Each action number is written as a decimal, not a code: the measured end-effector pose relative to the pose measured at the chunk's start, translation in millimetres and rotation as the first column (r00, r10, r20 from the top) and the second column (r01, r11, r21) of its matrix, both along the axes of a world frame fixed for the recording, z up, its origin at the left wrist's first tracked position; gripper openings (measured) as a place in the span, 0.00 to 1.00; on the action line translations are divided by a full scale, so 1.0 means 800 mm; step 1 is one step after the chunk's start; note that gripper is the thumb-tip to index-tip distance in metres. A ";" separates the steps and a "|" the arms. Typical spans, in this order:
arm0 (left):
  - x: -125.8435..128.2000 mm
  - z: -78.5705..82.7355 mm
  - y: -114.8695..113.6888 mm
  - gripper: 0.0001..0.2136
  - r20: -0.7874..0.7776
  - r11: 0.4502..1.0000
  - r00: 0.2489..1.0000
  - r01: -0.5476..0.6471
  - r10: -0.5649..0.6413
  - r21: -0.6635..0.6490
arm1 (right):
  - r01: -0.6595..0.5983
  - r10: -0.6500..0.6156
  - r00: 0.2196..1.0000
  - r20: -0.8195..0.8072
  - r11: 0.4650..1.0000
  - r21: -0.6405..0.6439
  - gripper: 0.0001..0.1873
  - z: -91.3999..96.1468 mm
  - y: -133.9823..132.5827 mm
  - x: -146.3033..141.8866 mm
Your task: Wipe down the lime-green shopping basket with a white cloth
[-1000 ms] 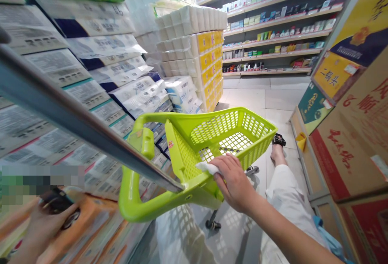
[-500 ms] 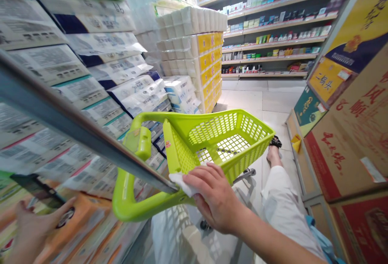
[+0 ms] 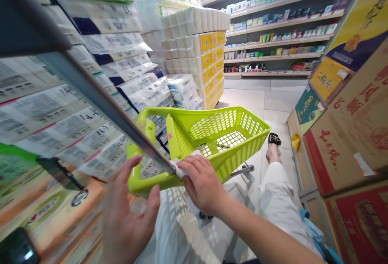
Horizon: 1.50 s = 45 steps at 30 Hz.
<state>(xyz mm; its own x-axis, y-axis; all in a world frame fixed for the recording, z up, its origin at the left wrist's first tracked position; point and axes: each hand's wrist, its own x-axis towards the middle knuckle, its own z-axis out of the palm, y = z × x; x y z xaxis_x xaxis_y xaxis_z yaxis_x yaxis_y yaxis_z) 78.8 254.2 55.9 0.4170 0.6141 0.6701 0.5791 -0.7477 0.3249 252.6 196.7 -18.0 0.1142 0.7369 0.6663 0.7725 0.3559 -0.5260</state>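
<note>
A bright green shopping cart (image 3: pixel 212 128) stands before me, its basket empty. My right hand (image 3: pixel 201 183) is closed over a crumpled white tissue (image 3: pixel 178 169) at the cart's near rim, where the handle joins the basket. A long grey metal pole (image 3: pixel 112 108) slants from the upper left, its lower end meeting the tissue beside my fingers. My left hand (image 3: pixel 130 207) is open and blurred, thumb and fingers apart, in front of the cart's green handle (image 3: pixel 151 183); it seems to hold nothing. A dark flat object (image 3: pixel 60 173) rests on orange packs (image 3: pixel 54 207) to its left.
Stacked white paper packs (image 3: pixel 118 26) and yellow-sided roll packs (image 3: pixel 212 66) line the left. Cardboard cartons (image 3: pixel 357 135) stand on the right. Shelves of small goods (image 3: pixel 273 34) cross the back. A leg in white trousers (image 3: pixel 275 191) stretches beside the cart.
My left hand has moved right, away from the dark flat object, to the cart handle. My right hand has shifted slightly left with the tissue. The pole's dark upper end has come into view.
</note>
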 end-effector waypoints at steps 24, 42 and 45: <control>0.060 -0.015 -0.005 0.16 -0.317 0.946 0.907 -0.315 0.276 -0.077 | 0.356 -0.364 0.922 -0.130 0.931 -0.080 0.12 -0.033 0.006 0.029; 0.069 -0.026 -0.001 0.13 -0.233 0.947 0.921 -0.321 0.311 -0.005 | 0.153 -0.148 0.984 -0.096 0.987 0.041 0.17 -0.017 0.012 -0.023; 0.065 -0.025 -0.001 0.13 -0.241 0.947 0.919 -0.322 0.311 -0.007 | 0.196 -0.194 0.977 -0.089 0.980 0.019 0.15 -0.027 0.013 -0.003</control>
<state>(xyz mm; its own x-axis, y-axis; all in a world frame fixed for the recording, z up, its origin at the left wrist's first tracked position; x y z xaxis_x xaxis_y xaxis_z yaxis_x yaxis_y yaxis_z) 131.1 253.4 35.7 0.3374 0.7673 0.5453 0.8465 -0.5007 0.1808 249.8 206.7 -39.8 0.3122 0.6762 0.6673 0.7803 0.2181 -0.5861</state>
